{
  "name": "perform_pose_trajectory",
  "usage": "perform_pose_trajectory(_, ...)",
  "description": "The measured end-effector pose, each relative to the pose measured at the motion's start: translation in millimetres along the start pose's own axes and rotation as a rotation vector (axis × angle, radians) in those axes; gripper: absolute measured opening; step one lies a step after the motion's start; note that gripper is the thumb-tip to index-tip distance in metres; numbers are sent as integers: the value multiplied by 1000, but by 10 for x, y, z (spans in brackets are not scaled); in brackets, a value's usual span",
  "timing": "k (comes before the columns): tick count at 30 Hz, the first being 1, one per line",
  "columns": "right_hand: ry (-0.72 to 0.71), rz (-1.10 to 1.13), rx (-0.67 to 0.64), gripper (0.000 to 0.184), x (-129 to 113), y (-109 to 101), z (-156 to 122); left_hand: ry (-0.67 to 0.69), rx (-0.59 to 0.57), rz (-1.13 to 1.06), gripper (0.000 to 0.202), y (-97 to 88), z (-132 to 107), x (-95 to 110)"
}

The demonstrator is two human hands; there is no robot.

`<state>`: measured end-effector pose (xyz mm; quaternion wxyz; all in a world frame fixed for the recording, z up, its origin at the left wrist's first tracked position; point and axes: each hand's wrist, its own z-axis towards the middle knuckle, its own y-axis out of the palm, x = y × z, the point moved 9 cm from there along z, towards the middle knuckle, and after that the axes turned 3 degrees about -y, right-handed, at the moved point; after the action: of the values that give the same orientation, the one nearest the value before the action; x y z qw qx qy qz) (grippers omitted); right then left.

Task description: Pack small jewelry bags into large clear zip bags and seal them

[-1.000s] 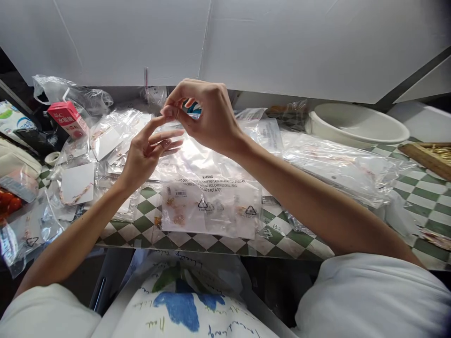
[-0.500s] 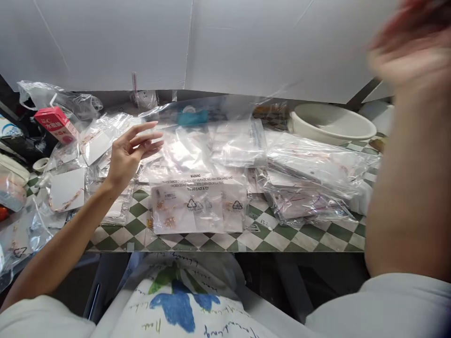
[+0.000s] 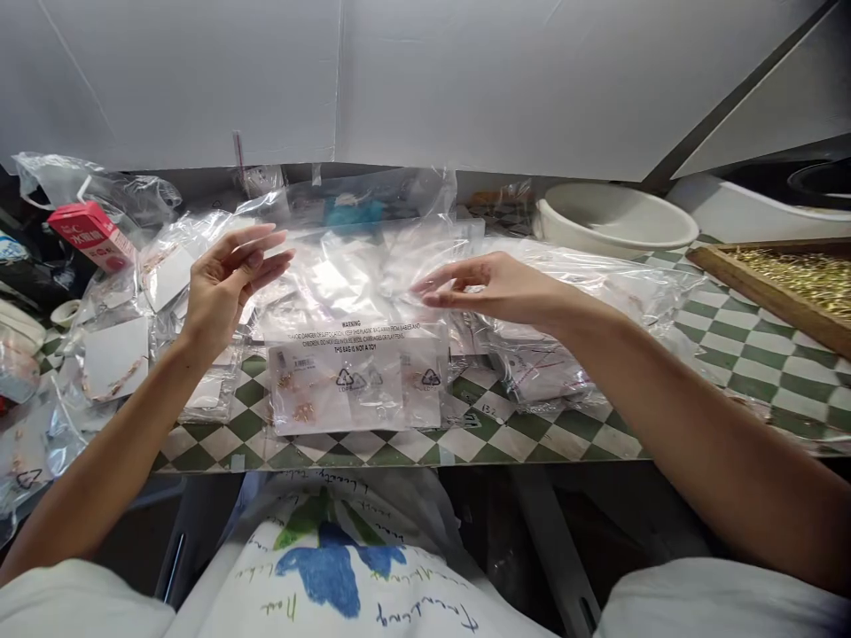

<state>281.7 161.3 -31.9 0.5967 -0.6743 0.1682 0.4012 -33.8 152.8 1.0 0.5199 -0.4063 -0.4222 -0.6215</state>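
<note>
Left hand: the left hand [image 3: 232,288] is raised over the clear plastic, palm turned toward the right, fingers [image 3: 256,252] open and slightly spread, holding nothing; whether the fingertips graze the film I cannot tell.

Right hand: the right hand [image 3: 495,288] reaches in from the right, half open with its fingers [image 3: 452,283] gently curved, low over the same plastic. It shows no clear grip (contact is hard to judge through the shine).

Clear film: a loose clear plastic bag [image 3: 355,275] lies between both hands, at the far edge of the printed bag.

Printed bag: a warning-printed bag [image 3: 352,381] lies flat at the near middle of the table, with small gold-toned jewellery [image 3: 299,409] visible inside it.

Progress: the packets already lying about look filled, which suggests much is done; the clear film between the hands looks unfilled from here.

Right pile: a heap of filled plastic packets [image 3: 565,332] sits right of the printed bag.

Left pile: white jewellery cards [image 3: 113,359] in plastic sleeves lie left of the left hand.

Around: a green-and-white checked tabletop [image 3: 532,434], a white plastic basin [image 3: 615,217] at the far right, a wooden tray of gold pieces [image 3: 784,283] at the right, and a red carton [image 3: 89,232] at the far left.
</note>
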Motion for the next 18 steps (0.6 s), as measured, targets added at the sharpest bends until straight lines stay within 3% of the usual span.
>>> perform_pose_trajectory(2, 5, 88, -77, 33, -65, 197, 39, -56, -15, -46, 21, -29, 4, -30)
perform_pose_trajectory(4, -84, 199, -59, 25, -180, 209, 45, -147, -47, -105, 17, -60, 0, -84)
perform_pose_trajectory(6, -172, 280, -35, 21, -245, 170, 1, -251, -101, -129, 26, -80, -15, -155)
perform_pose_trajectory(10, -262, 333, 25, 17, -250, 73, -163, -366, -278, 135, 48, -50, -65, -288)
perform_pose_trajectory(15, -355, 407, 83, 7, -316, -39, -328, -305, -519, 422, 42, 226, -189, -374)
perform_pose_trajectory(18, -388, 404, 79, 8, -337, -43, -365, -226, -531, 426, 20, 386, -254, -348)
